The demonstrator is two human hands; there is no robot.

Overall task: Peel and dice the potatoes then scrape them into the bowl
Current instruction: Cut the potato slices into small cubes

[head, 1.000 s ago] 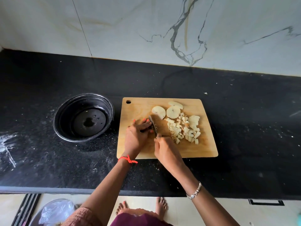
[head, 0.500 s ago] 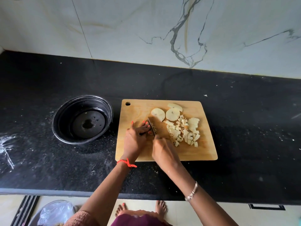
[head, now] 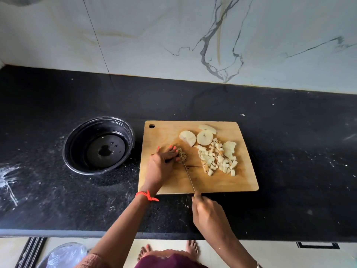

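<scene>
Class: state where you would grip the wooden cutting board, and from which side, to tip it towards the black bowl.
Grip the cutting board by its right edge, coming from the right. That strip is bare wood, the diced potato lies just inside it, and the bowl stands to the left, so lifting there should tilt it that way.

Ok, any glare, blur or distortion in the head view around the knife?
Head view: soft even light, no glare on the cutting board; the knife reads sharp, a thin line; left hand partly hides the potato piece it holds; bowl inside dim; wide-angle stretch toward the frame's edges.
</scene>
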